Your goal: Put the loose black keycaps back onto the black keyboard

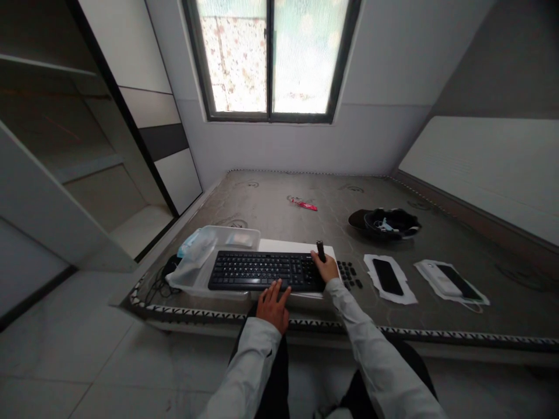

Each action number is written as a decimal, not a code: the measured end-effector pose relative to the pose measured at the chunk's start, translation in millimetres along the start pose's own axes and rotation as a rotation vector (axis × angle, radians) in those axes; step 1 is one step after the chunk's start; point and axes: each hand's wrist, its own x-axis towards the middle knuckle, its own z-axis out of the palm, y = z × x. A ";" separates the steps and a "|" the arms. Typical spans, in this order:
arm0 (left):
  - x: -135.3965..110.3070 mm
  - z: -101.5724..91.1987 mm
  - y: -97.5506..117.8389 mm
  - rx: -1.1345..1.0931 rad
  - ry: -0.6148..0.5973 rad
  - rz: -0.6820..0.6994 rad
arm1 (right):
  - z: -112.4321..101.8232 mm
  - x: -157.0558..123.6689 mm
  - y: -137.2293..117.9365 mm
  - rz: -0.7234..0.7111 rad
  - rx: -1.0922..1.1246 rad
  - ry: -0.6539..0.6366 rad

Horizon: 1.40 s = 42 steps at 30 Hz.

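Observation:
A black keyboard [262, 271] lies on a white board [283, 245] at the front edge of a bare grey mattress [305, 215]. My left hand [273, 304] rests at the keyboard's front edge with its fingers stretched flat. My right hand [325, 269] sits at the keyboard's right end, closed round a small dark tool [321, 251] that points away from me. Several loose black keycaps [350, 274] lie on the mattress just right of that hand.
A clear plastic tray [205, 256] with packets sits under the keyboard's left end, a black cable [162, 279] beside it. To the right lie a black phone on white paper [388, 278], another device on paper [452, 280], a black helmet [391, 223] and a red wrapper [304, 203].

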 end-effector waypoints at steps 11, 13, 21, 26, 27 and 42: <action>0.8 -1.3 0.6 0.064 0.031 0.013 | -5.3 -17.3 11.5 -0.121 -0.507 -0.239; 1.3 -1.3 -0.3 0.085 0.042 0.029 | -4.4 -17.6 10.9 -0.128 -0.455 -0.218; 3.9 2.1 -3.5 0.129 0.115 0.100 | -65.7 14.6 35.0 -0.056 -0.340 0.152; 6.1 3.1 -3.5 0.213 0.129 0.129 | -112.1 33.5 84.5 0.194 -0.468 0.230; 6.7 3.1 -3.4 0.227 0.130 0.132 | -114.9 35.8 94.3 0.226 -0.493 0.210; 12.9 5.7 -4.6 0.303 0.123 0.151 | -81.5 71.5 159.7 0.321 -0.550 0.088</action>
